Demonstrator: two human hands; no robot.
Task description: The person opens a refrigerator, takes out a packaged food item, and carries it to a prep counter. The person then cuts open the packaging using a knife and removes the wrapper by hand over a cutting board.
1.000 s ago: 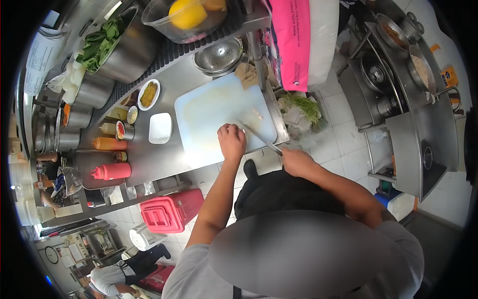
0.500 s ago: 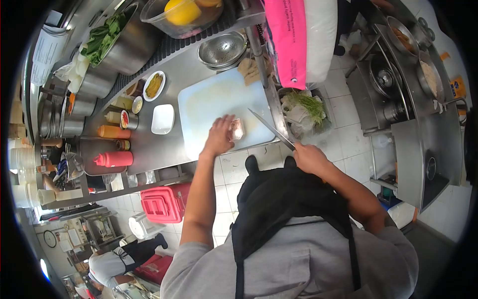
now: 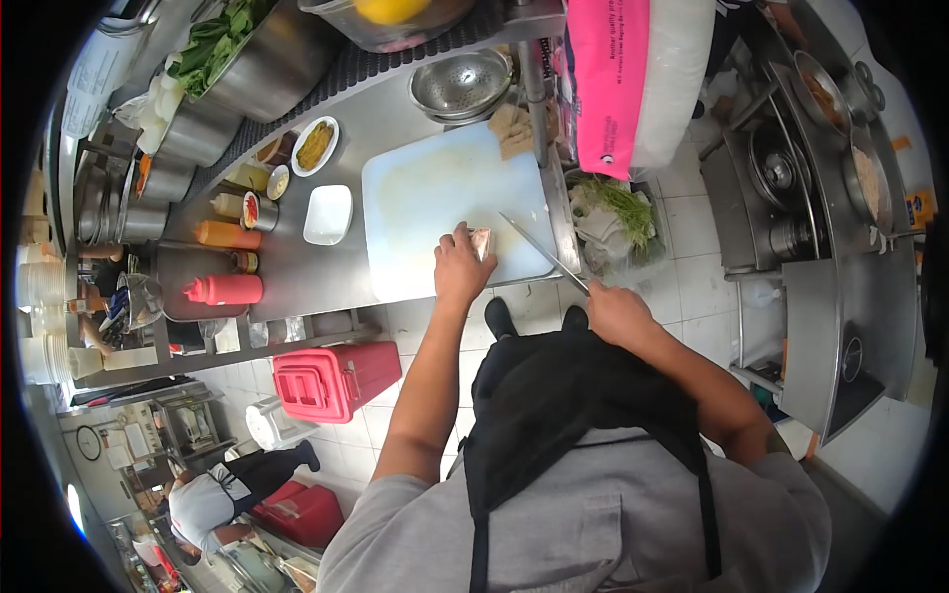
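On the white cutting board (image 3: 415,208) sits a small pinkish-white block, perhaps meat or fish (image 3: 480,240), near the board's front edge. My left hand (image 3: 463,267) grips it from the left, fingers over the far side and thumb at the near right, covering part of it. A long knife (image 3: 542,249) is held in my right hand (image 3: 619,312), which is closed around its handle. The blade slants across the board's right front edge, its tip just right of the block and apart from it.
Left of the board stand a white square dish (image 3: 327,215), an oval plate of food (image 3: 315,146) and squeeze bottles (image 3: 225,290). Behind are metal colanders (image 3: 460,84). A bag of greens (image 3: 618,222) is at the right. Another person (image 3: 213,499) works at lower left.
My left hand has moved right and closed over the block, which is now more hidden. My right hand and the knife keep nearly the same pose. The view has shifted slightly.
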